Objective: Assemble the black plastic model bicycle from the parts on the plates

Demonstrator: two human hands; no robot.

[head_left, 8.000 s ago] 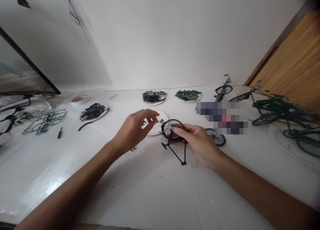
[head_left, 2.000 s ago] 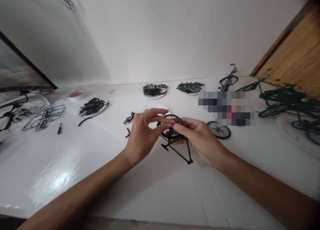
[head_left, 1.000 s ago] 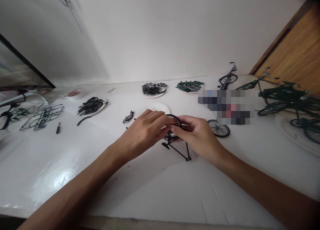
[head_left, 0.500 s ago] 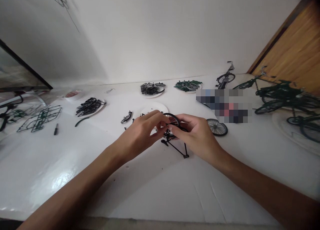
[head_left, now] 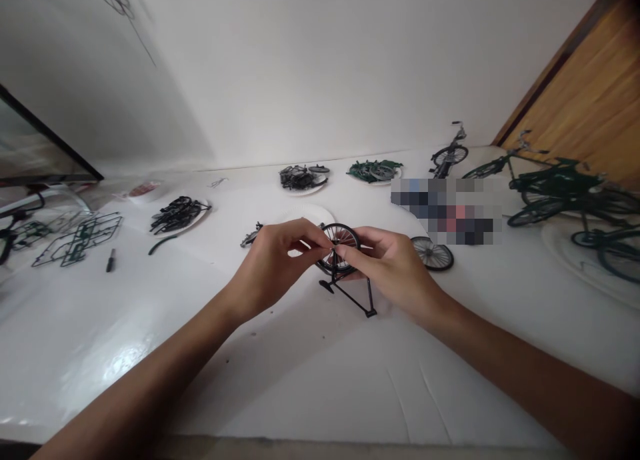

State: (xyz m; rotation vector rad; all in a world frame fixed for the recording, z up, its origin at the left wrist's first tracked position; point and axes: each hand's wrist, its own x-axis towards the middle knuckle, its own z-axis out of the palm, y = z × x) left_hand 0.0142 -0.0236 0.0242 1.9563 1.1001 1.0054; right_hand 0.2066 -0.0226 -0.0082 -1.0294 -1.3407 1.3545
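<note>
Between my hands is a black model bicycle frame [head_left: 353, 299] with a spoked wheel [head_left: 341, 237] in it, held above the white table. My right hand [head_left: 387, 257] grips the wheel and frame from the right, its thumb near the hub. My left hand [head_left: 285, 253] is closed in a pinch at the hub, thumb and forefinger together; whatever tiny piece they may hold is hidden. A small saddle [head_left: 327, 286] sticks out at the frame's lower left. Another loose wheel [head_left: 433, 254] lies just right of my right hand.
A white plate [head_left: 320, 213] lies behind my hands. Further plates hold black parts [head_left: 177, 213], grey parts [head_left: 300, 177] and green parts [head_left: 375, 171]. Green part frames [head_left: 83, 240] and a small screwdriver [head_left: 111, 261] lie left. Assembled green bicycles [head_left: 560, 187] stand right; a blurred patch sits beside them.
The wheel has turned to face me more, showing its spokes. My left hand has shifted slightly, and its fingertips now meet at the hub.
</note>
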